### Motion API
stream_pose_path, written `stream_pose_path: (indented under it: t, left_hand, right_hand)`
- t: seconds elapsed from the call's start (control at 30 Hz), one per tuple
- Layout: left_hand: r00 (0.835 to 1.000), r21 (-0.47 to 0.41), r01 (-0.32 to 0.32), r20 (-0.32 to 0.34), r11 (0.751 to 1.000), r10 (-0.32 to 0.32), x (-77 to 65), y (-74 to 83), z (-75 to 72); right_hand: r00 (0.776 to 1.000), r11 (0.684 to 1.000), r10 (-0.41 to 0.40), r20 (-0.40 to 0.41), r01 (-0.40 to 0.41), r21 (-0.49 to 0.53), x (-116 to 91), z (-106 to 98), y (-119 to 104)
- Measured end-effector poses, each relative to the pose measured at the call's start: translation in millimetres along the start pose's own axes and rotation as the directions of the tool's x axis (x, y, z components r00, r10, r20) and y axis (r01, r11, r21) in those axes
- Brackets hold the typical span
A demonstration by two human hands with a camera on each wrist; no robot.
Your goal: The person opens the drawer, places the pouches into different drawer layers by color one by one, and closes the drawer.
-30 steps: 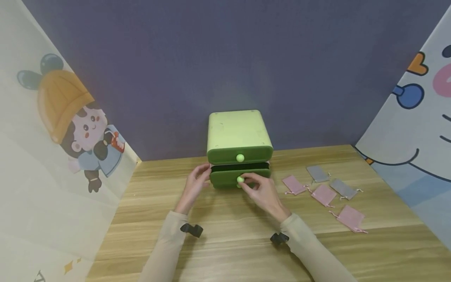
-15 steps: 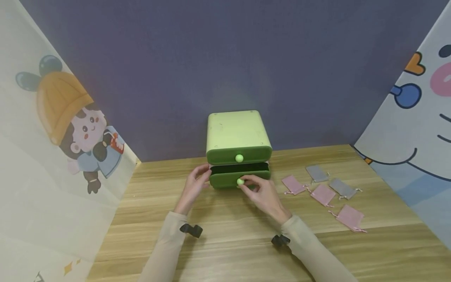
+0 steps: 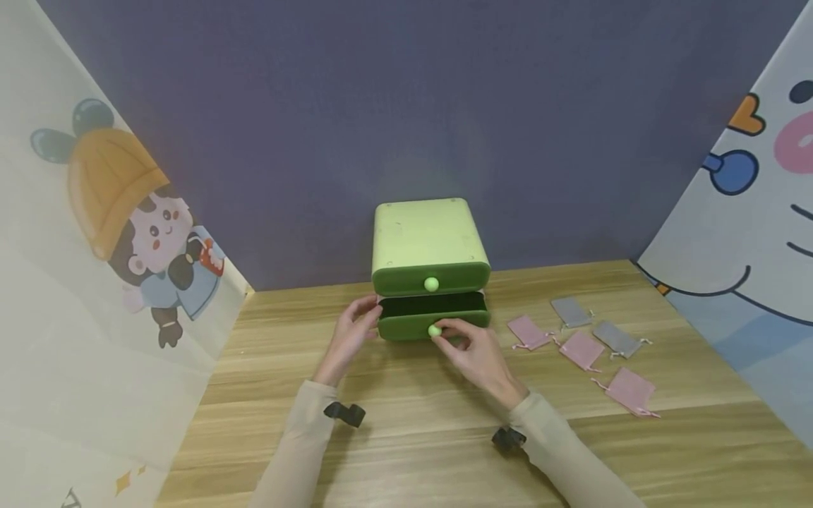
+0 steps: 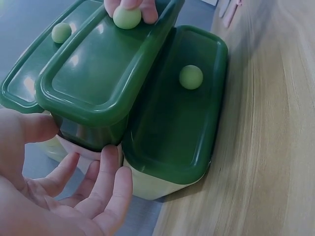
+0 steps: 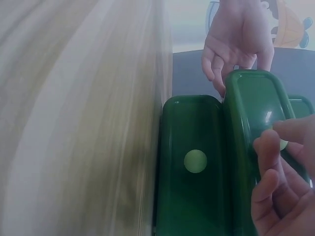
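A small light-green cabinet point(image 3: 424, 236) with dark-green drawer fronts stands against the back wall. Its middle drawer point(image 4: 98, 64) is pulled partway out, while the top drawer point(image 3: 403, 280) and the bottom drawer point(image 4: 170, 123) sit in place. Thumb and fingers of my right hand point(image 3: 473, 353) pinch the middle drawer's round pale-green knob point(image 3: 435, 330). At the cabinet's left side, my left hand point(image 3: 349, 335) touches it with loosely bent fingers. In the left wrist view, its thumb is by the drawer's side and its fingertips are at the cabinet's edge. The drawer's inside looks dark.
Several drawstring pouches lie on the wooden table point(image 3: 406, 451) to the right, among them a pink pouch point(image 3: 631, 390) and a grey pouch point(image 3: 571, 312). A dark blue wall point(image 3: 305, 141) rises behind, with cartoon-printed panels at both sides.
The middle drawer has come further out toward me, with my right hand moving along on its knob. My left hand has stayed at the cabinet's left side.
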State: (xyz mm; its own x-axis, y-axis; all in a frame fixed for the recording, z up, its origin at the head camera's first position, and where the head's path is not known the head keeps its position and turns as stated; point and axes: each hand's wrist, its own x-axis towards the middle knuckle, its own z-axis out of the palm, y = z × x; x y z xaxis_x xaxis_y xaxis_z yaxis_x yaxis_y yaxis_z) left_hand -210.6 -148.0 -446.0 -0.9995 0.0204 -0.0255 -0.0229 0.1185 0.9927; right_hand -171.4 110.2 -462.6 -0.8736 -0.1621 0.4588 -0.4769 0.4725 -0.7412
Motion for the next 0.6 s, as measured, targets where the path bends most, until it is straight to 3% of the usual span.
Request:
stream_pose_path:
  t: [0.6]
  left_hand:
    - [1.000, 0.005, 0.008, -0.017, 1.000, -0.008, 0.8, 0.5, 0.9]
  right_hand:
    - [0.999, 0.999, -0.043, 0.003, 0.043, -0.002, -10.1, -2.9, -3.4]
